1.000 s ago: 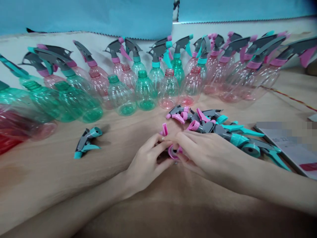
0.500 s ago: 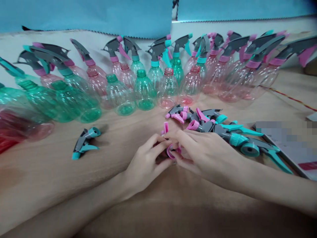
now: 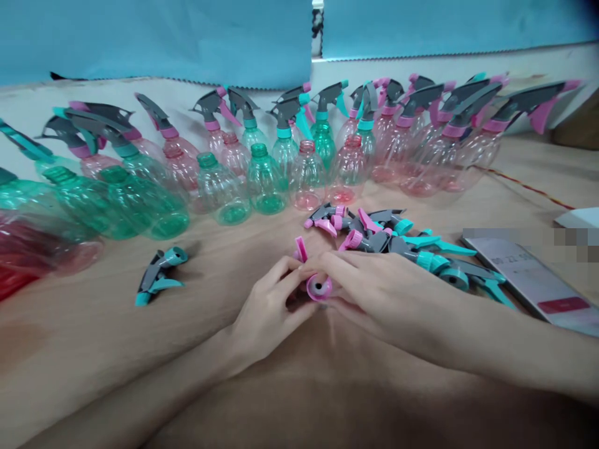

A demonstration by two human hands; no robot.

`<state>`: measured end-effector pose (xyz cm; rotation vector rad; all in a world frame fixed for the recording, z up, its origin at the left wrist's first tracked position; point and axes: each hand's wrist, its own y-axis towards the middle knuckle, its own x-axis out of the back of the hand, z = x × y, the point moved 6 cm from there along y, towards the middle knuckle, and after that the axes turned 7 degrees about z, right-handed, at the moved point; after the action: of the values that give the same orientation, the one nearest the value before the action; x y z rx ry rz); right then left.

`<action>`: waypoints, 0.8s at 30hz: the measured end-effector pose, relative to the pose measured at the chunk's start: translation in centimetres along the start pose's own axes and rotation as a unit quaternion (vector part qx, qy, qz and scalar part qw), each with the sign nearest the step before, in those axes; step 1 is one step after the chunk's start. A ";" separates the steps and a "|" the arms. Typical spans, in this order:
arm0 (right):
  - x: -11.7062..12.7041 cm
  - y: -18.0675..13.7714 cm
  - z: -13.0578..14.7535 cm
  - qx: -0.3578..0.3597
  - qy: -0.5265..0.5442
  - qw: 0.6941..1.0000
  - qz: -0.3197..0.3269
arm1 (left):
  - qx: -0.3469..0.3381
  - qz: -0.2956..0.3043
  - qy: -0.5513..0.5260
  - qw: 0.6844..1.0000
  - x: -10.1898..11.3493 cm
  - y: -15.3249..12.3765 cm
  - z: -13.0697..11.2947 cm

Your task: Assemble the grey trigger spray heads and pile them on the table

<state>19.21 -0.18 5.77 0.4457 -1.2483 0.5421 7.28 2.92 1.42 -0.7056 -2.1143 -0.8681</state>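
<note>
Between my hands, low over the table, is a spray trigger head point(image 3: 319, 289) with a pink collar whose round opening faces me. Its pink lever sticks up above my fingers, and most of its body is hidden by them. My left hand point(image 3: 274, 299) is closed around its left side. From the right, my right hand point(image 3: 369, 284) is closed on it too, fingers curled over the top and side. Just beyond my right hand lies a pile of loose spray heads point(image 3: 374, 234), grey with pink or teal parts.
A single teal and grey spray head point(image 3: 159, 274) lies at the left. Open green and pink bottles point(image 3: 266, 181) stand behind, and bottles with spray heads point(image 3: 416, 143) line the wall. A phone point(image 3: 528, 280) lies at the right, near a twisted wire point(image 3: 524, 185).
My right fingers have shifted off the collar's mouth, so its opening with a dark centre hole now shows. The view has tilted and shifted slightly; the bottles stay in place.
</note>
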 end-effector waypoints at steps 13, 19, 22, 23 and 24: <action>7.5 -3.3 -5.5 -0.072 -0.027 0.995 -0.057 | 0.119 -0.042 -0.192 0.973 -0.7 3.6 0.1; 10.4 -4.3 -8.8 -0.128 0.021 0.984 -0.120 | 0.017 -0.035 -0.284 0.958 -3.0 9.0 -2.6; 10.5 -4.4 -9.5 -0.139 0.028 0.984 -0.109 | -0.003 -0.003 -0.143 0.990 -3.9 10.5 -3.2; 10.3 -4.4 -9.7 -0.148 0.030 0.984 -0.095 | -0.007 -0.003 -0.091 0.996 -4.0 10.7 -3.2; 10.2 -4.4 -10.0 -0.161 0.028 0.983 -0.080 | -0.011 -0.009 -0.047 0.999 -3.8 10.7 -3.3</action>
<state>31.77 3.74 12.86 0.2534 -1.2081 0.2091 18.37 6.34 3.84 -0.7522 -2.2019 -0.8840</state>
